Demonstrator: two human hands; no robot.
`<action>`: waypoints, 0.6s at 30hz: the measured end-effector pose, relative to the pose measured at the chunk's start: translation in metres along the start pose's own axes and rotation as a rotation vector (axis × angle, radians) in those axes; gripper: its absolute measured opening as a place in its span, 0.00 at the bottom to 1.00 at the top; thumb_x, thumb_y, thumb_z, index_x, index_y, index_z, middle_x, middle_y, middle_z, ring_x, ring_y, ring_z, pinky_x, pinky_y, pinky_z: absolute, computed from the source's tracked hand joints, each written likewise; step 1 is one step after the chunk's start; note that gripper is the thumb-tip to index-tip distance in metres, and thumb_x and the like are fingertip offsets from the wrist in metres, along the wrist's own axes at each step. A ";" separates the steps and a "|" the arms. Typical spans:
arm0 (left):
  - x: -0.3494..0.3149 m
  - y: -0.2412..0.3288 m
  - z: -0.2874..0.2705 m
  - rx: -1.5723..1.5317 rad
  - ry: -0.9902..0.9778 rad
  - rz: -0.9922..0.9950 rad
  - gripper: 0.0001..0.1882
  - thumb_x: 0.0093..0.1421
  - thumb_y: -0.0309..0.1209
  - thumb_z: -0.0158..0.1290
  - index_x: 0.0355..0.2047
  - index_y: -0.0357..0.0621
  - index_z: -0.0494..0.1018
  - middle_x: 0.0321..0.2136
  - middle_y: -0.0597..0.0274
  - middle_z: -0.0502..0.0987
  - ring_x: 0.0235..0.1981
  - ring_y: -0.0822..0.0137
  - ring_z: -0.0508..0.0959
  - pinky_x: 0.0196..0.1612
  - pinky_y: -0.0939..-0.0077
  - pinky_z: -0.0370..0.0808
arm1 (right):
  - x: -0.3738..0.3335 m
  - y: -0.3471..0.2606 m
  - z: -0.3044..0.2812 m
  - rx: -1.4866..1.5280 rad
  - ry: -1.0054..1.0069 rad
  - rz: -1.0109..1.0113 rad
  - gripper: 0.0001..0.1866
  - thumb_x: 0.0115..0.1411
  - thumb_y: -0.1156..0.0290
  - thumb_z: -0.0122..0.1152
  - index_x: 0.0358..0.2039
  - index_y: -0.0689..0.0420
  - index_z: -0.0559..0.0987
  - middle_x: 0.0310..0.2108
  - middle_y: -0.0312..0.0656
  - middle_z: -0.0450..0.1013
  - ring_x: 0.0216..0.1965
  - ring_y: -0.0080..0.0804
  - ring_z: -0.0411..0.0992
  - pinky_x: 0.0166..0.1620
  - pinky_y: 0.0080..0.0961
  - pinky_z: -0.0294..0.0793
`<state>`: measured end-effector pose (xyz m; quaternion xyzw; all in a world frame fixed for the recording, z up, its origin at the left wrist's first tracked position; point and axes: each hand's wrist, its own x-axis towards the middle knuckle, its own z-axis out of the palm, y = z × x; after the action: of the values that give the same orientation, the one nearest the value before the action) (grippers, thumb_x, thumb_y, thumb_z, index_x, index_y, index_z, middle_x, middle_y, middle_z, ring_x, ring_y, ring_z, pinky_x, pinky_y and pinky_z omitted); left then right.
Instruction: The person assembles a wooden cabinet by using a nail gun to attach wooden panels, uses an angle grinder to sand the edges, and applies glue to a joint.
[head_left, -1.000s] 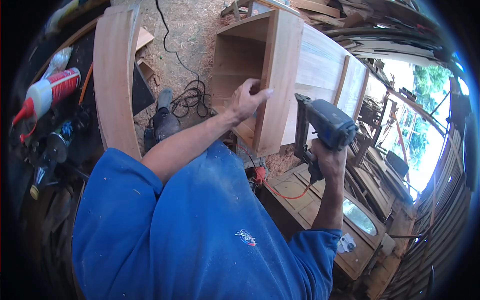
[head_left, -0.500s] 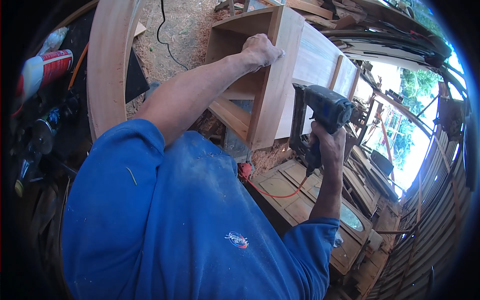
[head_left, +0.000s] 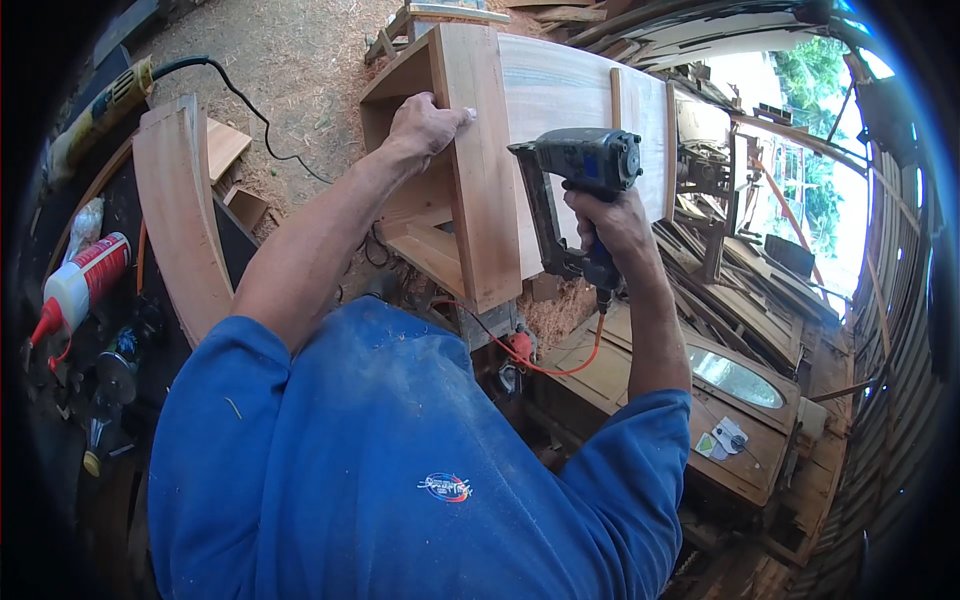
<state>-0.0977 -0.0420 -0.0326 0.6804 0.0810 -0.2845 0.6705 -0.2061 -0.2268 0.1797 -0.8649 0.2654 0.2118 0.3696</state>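
An open-fronted wooden box or cabinet carcass (head_left: 478,180) lies ahead of me, with a pale flat panel (head_left: 560,85) along its right side. My left hand (head_left: 428,130) is closed over the inner edge of its front board, thumb on the outer face. My right hand (head_left: 612,225) is wrapped round the handle of a dark nail gun (head_left: 590,155), just right of that board and above the panel. Whether the gun's nose touches the wood cannot be told. An orange air hose (head_left: 570,368) runs from the bottom of the gun's handle.
At left are curved boards (head_left: 175,210), a white-and-red glue bottle (head_left: 90,275) and a yellow power tool (head_left: 120,95) with a black cord (head_left: 255,110). A wooden door with oval glass (head_left: 735,378) lies at right. Shavings cover the ground (head_left: 300,60); timber is stacked beyond.
The whole view has shifted, so the carcass and both hands appear further left, and more of the left-hand tools shows. Both hands keep their grips.
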 end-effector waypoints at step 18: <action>0.002 -0.006 -0.003 -0.027 -0.058 0.000 0.31 0.59 0.36 0.65 0.53 0.23 0.70 0.43 0.43 0.81 0.41 0.61 0.83 0.45 0.69 0.81 | 0.021 0.002 0.003 -0.044 -0.022 -0.023 0.09 0.58 0.73 0.64 0.39 0.61 0.79 0.17 0.33 0.70 0.16 0.19 0.68 0.20 0.22 0.69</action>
<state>-0.0987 -0.0395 -0.0389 0.6630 0.0653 -0.3028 0.6815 -0.1916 -0.2327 0.1647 -0.8734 0.2465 0.2228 0.3560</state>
